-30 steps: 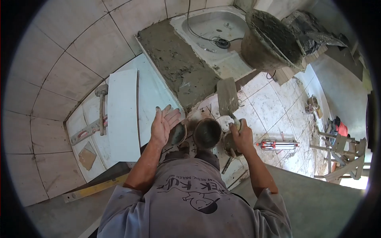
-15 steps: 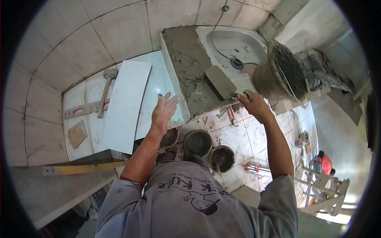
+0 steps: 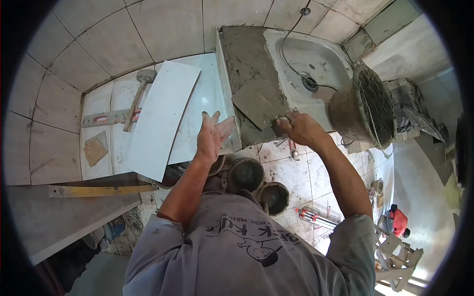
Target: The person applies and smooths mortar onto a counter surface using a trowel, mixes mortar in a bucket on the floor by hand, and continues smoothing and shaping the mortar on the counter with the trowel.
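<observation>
My right hand (image 3: pixel 299 127) is closed round the handle end of a mortar-covered trowel (image 3: pixel 256 107). The trowel's blade lies against wet grey mortar (image 3: pixel 247 56) on the counter left of the sink (image 3: pixel 318 66). Palm up and fingers spread, my left hand (image 3: pixel 213 134) is held empty beside the counter's left edge, over the pale tiled surface. A large bucket of mortar (image 3: pixel 363 106) stands tilted at the sink's right side. A cable with a black round piece (image 3: pixel 309 83) lies in the sink.
A white board (image 3: pixel 165 118), a mallet (image 3: pixel 136 101), a metal level (image 3: pixel 103 118) and a broken tile piece (image 3: pixel 95 150) lie at the left. Buckets (image 3: pixel 246 175) stand on the floor below the counter. A yellow level (image 3: pixel 101 191) lies lower left; a wooden stand (image 3: pixel 397 256) is lower right.
My right hand has brought the trowel up from over the floor buckets onto the mortar on the counter. My left hand stays open and has shifted slightly right. The view has shifted too.
</observation>
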The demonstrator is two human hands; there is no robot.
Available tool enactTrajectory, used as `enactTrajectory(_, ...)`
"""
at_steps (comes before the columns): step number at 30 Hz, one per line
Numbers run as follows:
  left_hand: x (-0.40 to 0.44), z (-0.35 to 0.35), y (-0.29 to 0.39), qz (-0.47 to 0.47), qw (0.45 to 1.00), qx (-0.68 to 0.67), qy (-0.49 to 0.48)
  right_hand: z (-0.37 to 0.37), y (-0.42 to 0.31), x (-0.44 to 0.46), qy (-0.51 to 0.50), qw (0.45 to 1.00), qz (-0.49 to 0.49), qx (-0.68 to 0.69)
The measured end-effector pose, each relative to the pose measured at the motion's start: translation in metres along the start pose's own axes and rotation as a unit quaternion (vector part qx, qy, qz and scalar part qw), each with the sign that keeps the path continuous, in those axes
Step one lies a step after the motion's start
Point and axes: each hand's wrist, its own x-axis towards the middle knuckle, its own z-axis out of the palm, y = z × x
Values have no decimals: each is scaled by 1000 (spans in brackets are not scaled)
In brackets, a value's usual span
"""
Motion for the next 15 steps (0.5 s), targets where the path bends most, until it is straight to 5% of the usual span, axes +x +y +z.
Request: enactTrajectory(15,26,-26,18,-84,995,-34,-39,-2,-35,-76,-128,991,19,-30)
